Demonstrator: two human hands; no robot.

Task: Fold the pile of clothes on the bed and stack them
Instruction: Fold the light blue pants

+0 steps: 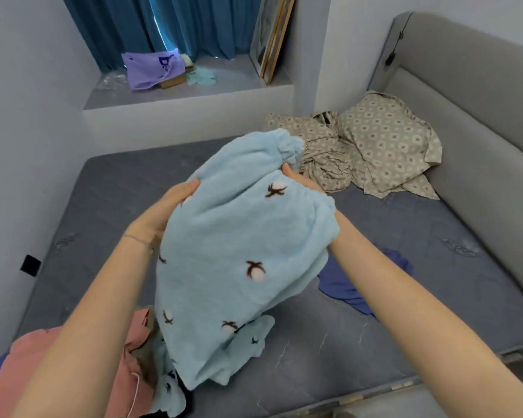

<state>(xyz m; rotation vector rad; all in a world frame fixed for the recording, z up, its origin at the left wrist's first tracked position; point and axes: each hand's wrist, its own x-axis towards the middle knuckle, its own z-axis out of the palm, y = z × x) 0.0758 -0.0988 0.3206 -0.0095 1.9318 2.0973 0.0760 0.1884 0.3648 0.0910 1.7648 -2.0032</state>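
I hold a light blue fleece garment with small white and brown motifs up above the bed. My left hand grips its left edge near the gathered waistband. My right hand grips the right side, its fingers partly hidden by the cloth. The garment's lower end hangs down onto the pile at the near left, where a pink garment and another light blue piece lie. A dark blue garment lies flat on the grey mattress under my right forearm.
Crumpled beige patterned bedding sits at the far right by the grey padded headboard. A window ledge beyond the bed holds a purple bag and leaning frames. A white wall runs along the left.
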